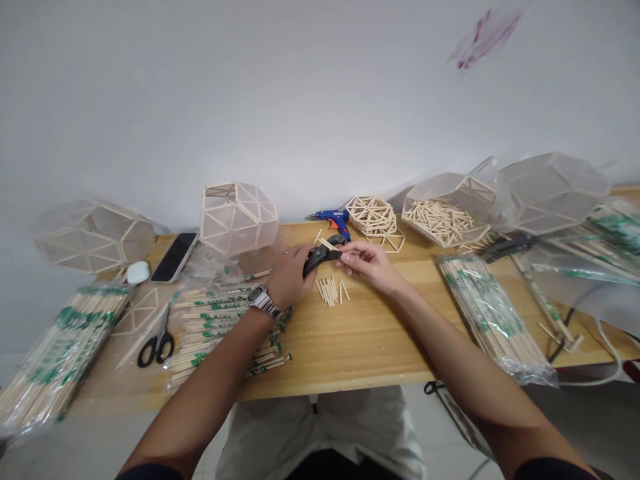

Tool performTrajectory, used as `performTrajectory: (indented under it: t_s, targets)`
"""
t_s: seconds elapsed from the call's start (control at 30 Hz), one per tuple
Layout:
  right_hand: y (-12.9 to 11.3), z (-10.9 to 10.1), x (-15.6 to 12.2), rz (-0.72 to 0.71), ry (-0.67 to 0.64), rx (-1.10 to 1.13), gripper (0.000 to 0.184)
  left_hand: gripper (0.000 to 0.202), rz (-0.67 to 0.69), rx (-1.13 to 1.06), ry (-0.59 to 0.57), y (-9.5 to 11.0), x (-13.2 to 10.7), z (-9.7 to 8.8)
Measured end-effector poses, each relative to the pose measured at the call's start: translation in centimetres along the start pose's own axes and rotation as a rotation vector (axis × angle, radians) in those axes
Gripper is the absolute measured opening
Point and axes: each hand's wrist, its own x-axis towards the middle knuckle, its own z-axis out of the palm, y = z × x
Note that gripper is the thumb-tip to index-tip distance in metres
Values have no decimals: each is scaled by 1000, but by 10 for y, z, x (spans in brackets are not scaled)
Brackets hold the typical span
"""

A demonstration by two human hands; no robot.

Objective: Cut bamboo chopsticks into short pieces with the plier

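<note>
My left hand (293,272), with a metal wristwatch on the wrist, is closed around a black hand cutter (318,257). Thin wooden sticks (327,245) lie across the cutter's far end. My right hand (367,263) meets that end from the right, its thumb and fingertips pinched on a stick whose near end is hidden. Just below, a small group of short cut stick pieces (328,291) lies on the wooden table (360,347). Wrapped chopsticks (215,327) are spread under and beside my left forearm.
A blue glue gun (333,217) and stacked stick frames (371,215) sit behind my hands. Paneled polyhedral shades (239,217) line the wall; one shade (450,183) holds many cut sticks. Scissors (156,347), a phone (175,257) and a chopstick pack (65,347) lie left, another pack (493,313) right.
</note>
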Motion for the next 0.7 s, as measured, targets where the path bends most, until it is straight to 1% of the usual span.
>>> performTrajectory:
  t_s: [0.2, 0.4, 0.5, 0.7]
  targets:
    - [-1, 1, 0, -3, -17, -22, 38, 46, 6, 28, -22, 2, 0, -2]
    - [-2, 0, -1, 11, -29, -11, 36, 68, 2, 50, -48, 1, 0, -1]
    - [-1, 1, -1, 16, -28, -17, 37, 75, 1, 42, -62, 0, -1, 1]
    - [-2, 0, -1, 17, -36, -22, 36, 79, 9, -4, -52, -1, -2, 3]
